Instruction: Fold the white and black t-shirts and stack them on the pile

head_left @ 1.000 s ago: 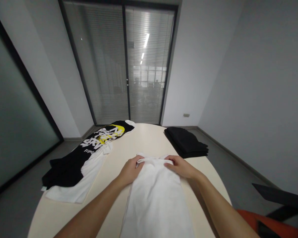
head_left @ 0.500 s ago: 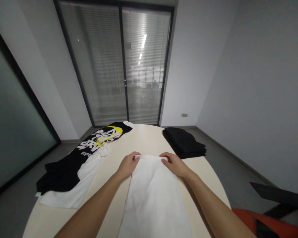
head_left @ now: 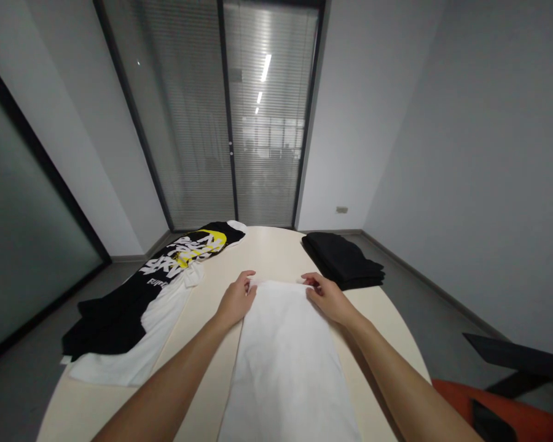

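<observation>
A long white piece of folded cloth (head_left: 288, 356), its kind of garment not showing, lies flat on the table and runs toward me past the lower edge of the view. At its far left corner is my left hand (head_left: 235, 301), with thumb and fingers slightly apart beside the fabric. My right hand (head_left: 330, 301) is at the far right corner, its index finger lifted and its thumb by the cloth's edge. Both hands look open, and the far edge between them lies fairly straight.
On the left of the round-edged pale table (head_left: 271, 248) lie a black printed T-shirt (head_left: 115, 322) and white cloth (head_left: 120, 368) partly under it. A stack of folded black cloth (head_left: 343, 261) sits at the far right. A red-orange chair (head_left: 461, 402) stands beside the table at lower right.
Fingers of both hands have parted from their pinch on the far corners of the white cloth. The hands have spread slightly outward, and the cloth's far edge looks smoother.
</observation>
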`<state>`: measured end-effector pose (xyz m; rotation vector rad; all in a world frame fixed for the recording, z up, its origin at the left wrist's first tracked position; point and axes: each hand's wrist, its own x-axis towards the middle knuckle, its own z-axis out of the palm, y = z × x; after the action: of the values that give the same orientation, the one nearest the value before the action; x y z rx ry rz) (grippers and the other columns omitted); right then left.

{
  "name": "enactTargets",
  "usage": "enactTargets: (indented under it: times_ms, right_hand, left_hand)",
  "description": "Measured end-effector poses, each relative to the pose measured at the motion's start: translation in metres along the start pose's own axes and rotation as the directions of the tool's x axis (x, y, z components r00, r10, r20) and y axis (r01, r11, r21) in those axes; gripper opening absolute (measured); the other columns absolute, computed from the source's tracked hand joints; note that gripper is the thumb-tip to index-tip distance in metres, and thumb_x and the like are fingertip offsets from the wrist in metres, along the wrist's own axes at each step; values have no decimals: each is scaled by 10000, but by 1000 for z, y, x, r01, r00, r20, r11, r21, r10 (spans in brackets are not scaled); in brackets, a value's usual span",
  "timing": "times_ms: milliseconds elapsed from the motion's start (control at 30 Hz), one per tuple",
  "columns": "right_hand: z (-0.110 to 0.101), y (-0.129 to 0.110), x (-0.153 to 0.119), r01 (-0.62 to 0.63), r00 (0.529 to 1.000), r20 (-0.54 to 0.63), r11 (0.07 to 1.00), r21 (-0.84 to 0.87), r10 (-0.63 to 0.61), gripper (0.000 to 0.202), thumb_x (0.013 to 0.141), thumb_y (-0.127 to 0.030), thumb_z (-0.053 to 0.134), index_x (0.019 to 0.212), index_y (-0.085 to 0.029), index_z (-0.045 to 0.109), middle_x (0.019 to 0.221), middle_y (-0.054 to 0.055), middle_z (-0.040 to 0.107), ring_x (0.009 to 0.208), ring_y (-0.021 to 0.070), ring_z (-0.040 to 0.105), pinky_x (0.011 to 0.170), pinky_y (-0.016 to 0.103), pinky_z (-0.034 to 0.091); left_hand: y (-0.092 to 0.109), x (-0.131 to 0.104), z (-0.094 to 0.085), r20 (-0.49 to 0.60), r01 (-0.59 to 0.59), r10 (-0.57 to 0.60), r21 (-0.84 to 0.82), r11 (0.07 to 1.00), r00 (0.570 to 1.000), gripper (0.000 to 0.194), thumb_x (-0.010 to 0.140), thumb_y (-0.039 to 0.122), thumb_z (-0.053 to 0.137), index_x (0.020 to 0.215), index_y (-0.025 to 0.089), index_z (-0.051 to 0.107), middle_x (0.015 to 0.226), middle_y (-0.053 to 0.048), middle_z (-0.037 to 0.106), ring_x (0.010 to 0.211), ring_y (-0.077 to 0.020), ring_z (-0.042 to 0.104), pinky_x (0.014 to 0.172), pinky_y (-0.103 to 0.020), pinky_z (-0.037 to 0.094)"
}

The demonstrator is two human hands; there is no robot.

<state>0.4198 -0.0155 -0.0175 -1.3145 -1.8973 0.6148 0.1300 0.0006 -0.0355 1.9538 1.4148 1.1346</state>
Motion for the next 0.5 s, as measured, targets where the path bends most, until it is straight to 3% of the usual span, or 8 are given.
enactTargets:
  times_ms: [133,233,333,500]
  right_hand:
    - [-4,-1,4,14,987,-160,999,30,-9,294,895,-300,516,1127,-185,655,987,67,683,825,187,611,765,316,487]
    - [-4,1,8,35,965,-258,999,-31,-42,300,905,-323,525,1135,-188,663,1056,88,684,933,216,614,851,348,486]
    - [-2,6,7,6,982,-182,982,-190,-41,331,891,-337,558,1155,-174,676,1087,107,681,1019,248,597,927,387,464]
    - [4,8,5,-70,994,-99,956,-284,43,343,915,-346,542,1149,-144,691,968,100,702,893,234,610,878,378,476]
  left_hand:
    - [1,4,-3,-69,13,-19,-79,997,997,306,923,321,553,1202,208,604,826,2,646,651,-135,618,669,-246,468]
    - [-1,6,-1,-80,44,-47,-30,999,996,339,925,282,564,1256,213,564,950,-40,705,754,-156,678,735,-267,506]
    - [-3,3,1,-48,47,-43,80,996,998,427,890,209,604,1310,217,530,1039,-67,724,871,-184,694,839,-316,516]
    - [-3,1,1,-25,-8,14,238,971,1000,450,891,195,608,1332,213,524,1050,-71,722,996,-220,679,915,-353,503]
